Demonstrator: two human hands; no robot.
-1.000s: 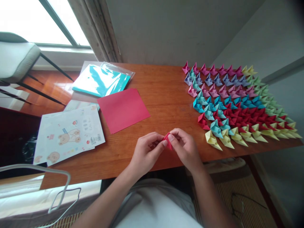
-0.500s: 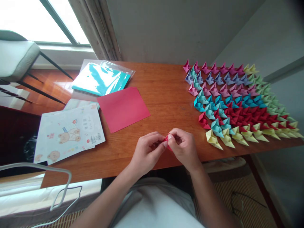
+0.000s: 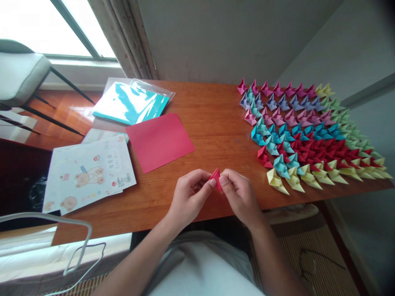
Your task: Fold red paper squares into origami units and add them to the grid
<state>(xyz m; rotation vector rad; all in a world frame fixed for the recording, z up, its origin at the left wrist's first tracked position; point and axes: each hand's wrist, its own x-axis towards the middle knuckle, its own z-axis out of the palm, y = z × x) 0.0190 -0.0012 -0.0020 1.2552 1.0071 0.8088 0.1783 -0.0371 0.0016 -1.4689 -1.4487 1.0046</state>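
Between my two hands, over the front part of the table, is a small folded piece of red paper [image 3: 217, 179] with a pointed top. My left hand [image 3: 191, 193] pinches it from the left, the thumb lying across its face. From the right, my right hand [image 3: 239, 192] grips it with the thumb against its edge; the fingers behind the paper are partly hidden. Flat red paper sheets [image 3: 160, 142] lie beyond my left hand. To the right stand rows of folded paper boats, a yellow paper boat [image 3: 277, 181] being closest to my right hand.
The wooden table [image 3: 212, 123] ends just in front of my body. Printed bear-pattern sheets [image 3: 92, 172] lie at left, with a plastic-wrapped teal paper pack [image 3: 132, 102] behind them. A white cable [image 3: 88, 230] loops by the near left corner. A chair [image 3: 23, 74] stands by the window.
My right fingers have shifted slightly on the red paper, and its pointed tip now shows more between my hands. Both hands stay in nearly the same place.
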